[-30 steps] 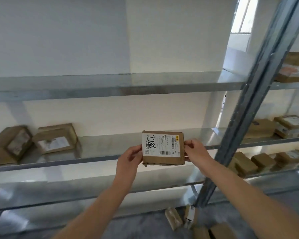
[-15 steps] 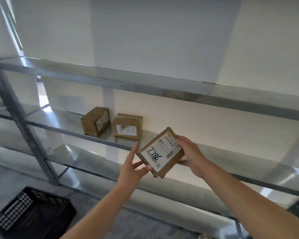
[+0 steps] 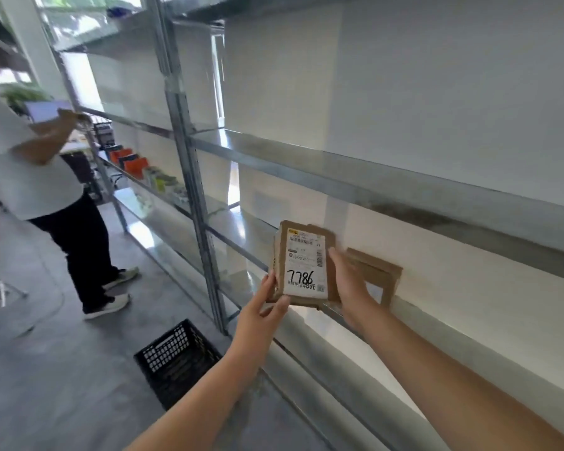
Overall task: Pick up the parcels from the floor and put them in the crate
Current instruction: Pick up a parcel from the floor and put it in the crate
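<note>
Parcel (image 3: 302,263) upright, long axis vertical, label facing camera; it was tilted 0.5 s ago. Left hand (image 3: 262,307) pinches its lower corner, right hand (image 3: 349,281) grips its right edge.

Galvanised steel racking (image 3: 372,183) runs along a plain white wall (image 3: 437,76). Perforated upright (image 3: 186,177) separates the bays; shelf decks are shiny and reflective. Floor (image 3: 62,369) is smooth grey. Window (image 3: 88,8) top left, daylight coming in, greenery outside; bright strips show between the wall panels behind the rack. Far bay shelf carries orange items (image 3: 134,164) and other clutter too blurred to identify. Another person (image 3: 23,177) stands left, facing the rack: white top, dark trousers, light trainers, holding a flat pale board (image 3: 44,109).
</note>
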